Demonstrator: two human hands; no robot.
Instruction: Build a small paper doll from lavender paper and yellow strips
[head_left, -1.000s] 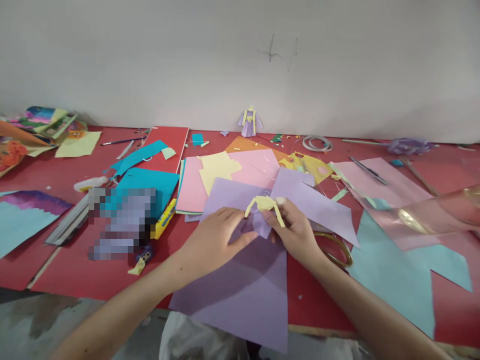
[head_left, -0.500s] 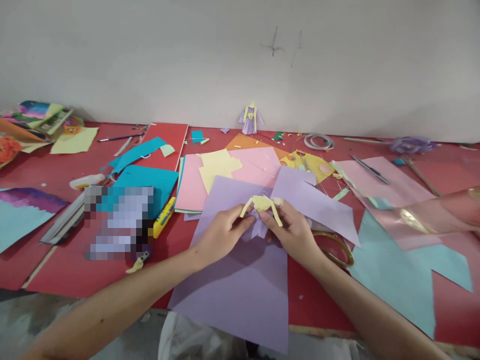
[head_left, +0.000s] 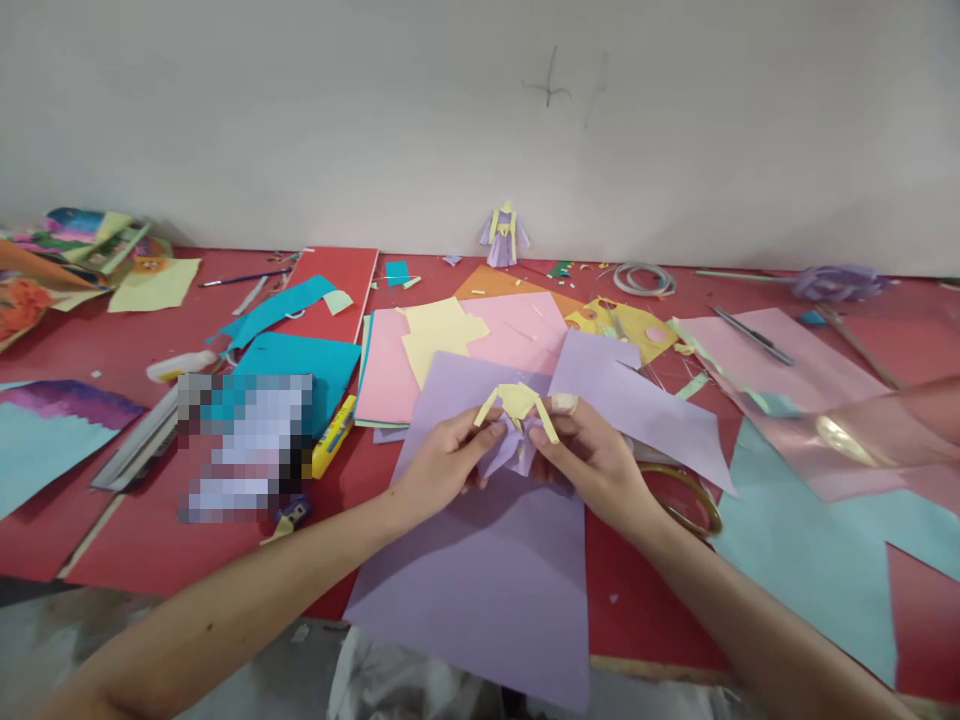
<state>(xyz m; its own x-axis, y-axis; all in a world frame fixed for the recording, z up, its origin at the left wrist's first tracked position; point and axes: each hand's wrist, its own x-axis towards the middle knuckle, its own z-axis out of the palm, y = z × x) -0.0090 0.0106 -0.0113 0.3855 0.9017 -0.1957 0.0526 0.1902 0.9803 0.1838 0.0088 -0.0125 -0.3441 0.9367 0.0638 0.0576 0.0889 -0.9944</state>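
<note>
Between my two hands is a small paper doll dress (head_left: 517, 402), with a yellow top, two yellow strips hanging like arms and a folded purple skirt below. My left hand (head_left: 457, 448) pinches its left side, thumb on the purple part. On the other side my right hand (head_left: 589, 450) is closed on it, thumb near the right yellow strip; a bandage-like wrap circles one finger. Under both hands lies a large purple paper sheet (head_left: 480, 590). A similar purple and yellow paper figure (head_left: 504, 235) stands against the wall at the back.
Left are a yellow cutter (head_left: 334, 437), a glue bottle (head_left: 180, 365), a pixelated object (head_left: 247, 440) and teal paper (head_left: 300, 365). A tape roll (head_left: 682, 497) lies by my right wrist. Another person's forearm with a gold bangle (head_left: 847, 442) reaches in over pink paper at right.
My fingers have shifted slightly on the paper dress, and more of its purple skirt shows now. The whole view has moved a little, so the table's things appear farther right.
</note>
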